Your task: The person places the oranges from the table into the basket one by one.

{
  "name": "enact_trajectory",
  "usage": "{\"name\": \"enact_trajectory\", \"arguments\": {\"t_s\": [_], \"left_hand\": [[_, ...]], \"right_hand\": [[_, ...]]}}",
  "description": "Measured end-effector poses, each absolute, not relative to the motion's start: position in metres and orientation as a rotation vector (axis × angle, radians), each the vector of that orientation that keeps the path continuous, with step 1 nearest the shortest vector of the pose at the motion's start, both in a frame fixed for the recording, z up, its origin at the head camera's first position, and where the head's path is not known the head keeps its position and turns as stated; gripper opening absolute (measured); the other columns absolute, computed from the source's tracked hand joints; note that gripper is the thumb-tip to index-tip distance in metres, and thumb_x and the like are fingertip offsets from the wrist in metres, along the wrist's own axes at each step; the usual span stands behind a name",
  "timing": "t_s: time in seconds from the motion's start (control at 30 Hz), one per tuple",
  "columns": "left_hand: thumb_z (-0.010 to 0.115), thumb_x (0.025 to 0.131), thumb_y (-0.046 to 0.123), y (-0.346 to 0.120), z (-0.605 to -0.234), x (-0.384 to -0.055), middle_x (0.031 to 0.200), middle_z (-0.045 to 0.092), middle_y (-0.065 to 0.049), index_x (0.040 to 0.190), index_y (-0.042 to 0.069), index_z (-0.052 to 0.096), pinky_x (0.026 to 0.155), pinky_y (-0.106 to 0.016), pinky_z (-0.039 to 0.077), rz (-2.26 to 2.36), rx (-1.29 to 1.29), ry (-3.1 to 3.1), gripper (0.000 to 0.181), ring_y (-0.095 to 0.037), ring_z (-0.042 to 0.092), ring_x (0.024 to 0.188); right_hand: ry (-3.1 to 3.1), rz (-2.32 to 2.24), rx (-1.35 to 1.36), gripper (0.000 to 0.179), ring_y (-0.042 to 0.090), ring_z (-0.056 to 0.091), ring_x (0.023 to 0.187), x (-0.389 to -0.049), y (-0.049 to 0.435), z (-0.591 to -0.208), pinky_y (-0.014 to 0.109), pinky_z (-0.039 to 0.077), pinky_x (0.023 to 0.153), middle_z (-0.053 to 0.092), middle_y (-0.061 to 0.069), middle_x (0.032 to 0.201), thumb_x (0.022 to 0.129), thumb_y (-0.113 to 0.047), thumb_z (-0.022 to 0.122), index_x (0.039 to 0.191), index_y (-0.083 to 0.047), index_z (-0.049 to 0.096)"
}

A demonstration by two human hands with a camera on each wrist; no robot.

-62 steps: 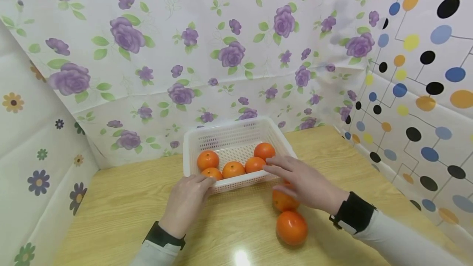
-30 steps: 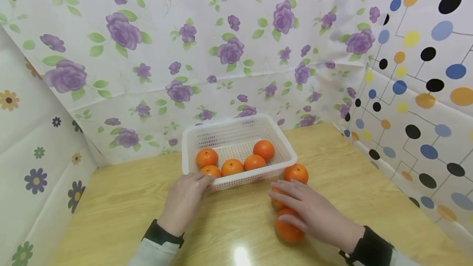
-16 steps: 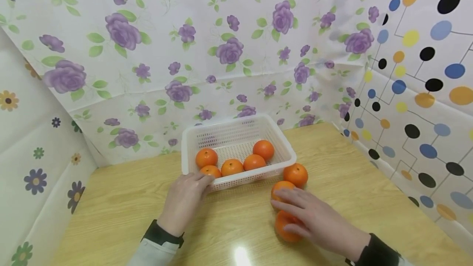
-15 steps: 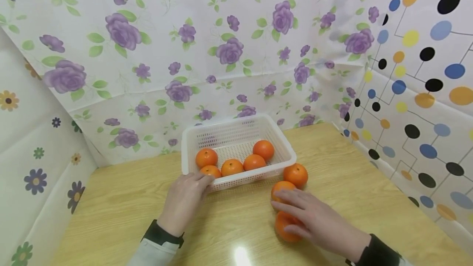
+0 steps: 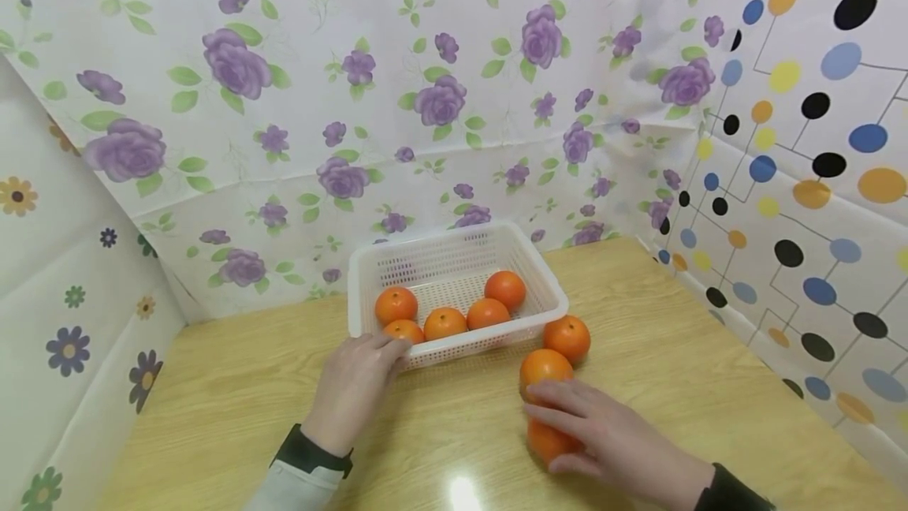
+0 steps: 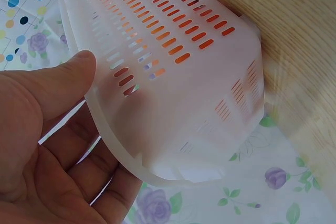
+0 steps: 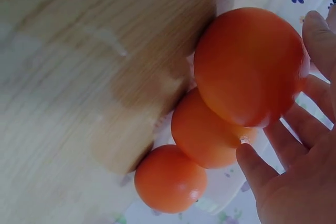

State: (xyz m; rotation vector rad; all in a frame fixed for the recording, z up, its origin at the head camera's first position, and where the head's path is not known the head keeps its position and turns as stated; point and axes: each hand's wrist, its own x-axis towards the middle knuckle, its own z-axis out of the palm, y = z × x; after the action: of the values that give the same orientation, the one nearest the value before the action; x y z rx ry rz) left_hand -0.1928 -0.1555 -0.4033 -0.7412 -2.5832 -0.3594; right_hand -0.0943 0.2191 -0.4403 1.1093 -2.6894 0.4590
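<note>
A white perforated plastic basket point(image 5: 489, 333) holds several oranges point(image 5: 445, 324). My left hand point(image 5: 362, 385) grips its front left corner. In the left wrist view the thumb presses on the basket's rim point(image 6: 107, 129), with the fingers on the other side. Three more oranges form a row on the table, beside the basket's front right corner. My right hand point(image 5: 610, 440) reaches over the nearest orange point(image 5: 548, 438), fingers extended along its upper side and thumb apart. The middle orange point(image 5: 545, 369) and far orange point(image 5: 567, 337) lie beyond, seen below it in the right wrist view.
The wood-grain table point(image 5: 248, 385) spreads around the basket. A floral sheet point(image 5: 440, 101) hangs right behind the basket. Patterned sheets close off the left side point(image 5: 71, 290) and the right side point(image 5: 801, 203).
My right hand has drawn back from the basket's right edge toward the nearest orange, uncovering the far and middle oranges. My left hand stays on the basket corner.
</note>
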Motion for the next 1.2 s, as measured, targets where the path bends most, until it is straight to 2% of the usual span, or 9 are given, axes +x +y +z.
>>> {"name": "enact_trajectory", "arguments": {"t_s": [0.33,0.77,1.2], "left_hand": [[0.098,0.083,0.017,-0.155,-0.403,-0.193,0.107,0.082,-0.001,0.114,0.016,0.085,0.084,-0.042,0.062,-0.36,-0.737,-2.589,0.034,-0.021,0.075,0.092],[0.098,0.082,0.017,-0.155,-0.404,-0.193,0.104,0.082,0.001,0.112,0.018,0.085,0.08,-0.039,0.062,-0.348,-0.741,-2.573,0.032,-0.019,0.074,0.089],[0.098,0.083,0.018,-0.155,-0.403,-0.192,0.105,0.082,0.001,0.113,0.018,0.085,0.081,-0.039,0.061,-0.342,-0.731,-2.59,0.032,-0.018,0.074,0.09]], "right_hand": [[-2.746,0.464,1.085,0.07,0.021,0.05,0.152,-0.084,0.226,-0.449,0.054,0.055,0.11,0.043,-0.008,0.174,0.102,-0.053,0.076,0.165,-0.032,0.053],[-2.778,0.518,1.08,0.069,0.018,0.056,0.145,-0.083,0.227,-0.453,0.047,0.059,0.106,0.045,-0.008,0.171,0.102,-0.046,0.08,0.164,-0.035,0.052],[-2.847,0.557,1.051,0.067,0.017,0.056,0.143,-0.084,0.226,-0.452,0.047,0.058,0.108,0.046,-0.01,0.17,0.102,-0.046,0.079,0.164,-0.037,0.053]]}}
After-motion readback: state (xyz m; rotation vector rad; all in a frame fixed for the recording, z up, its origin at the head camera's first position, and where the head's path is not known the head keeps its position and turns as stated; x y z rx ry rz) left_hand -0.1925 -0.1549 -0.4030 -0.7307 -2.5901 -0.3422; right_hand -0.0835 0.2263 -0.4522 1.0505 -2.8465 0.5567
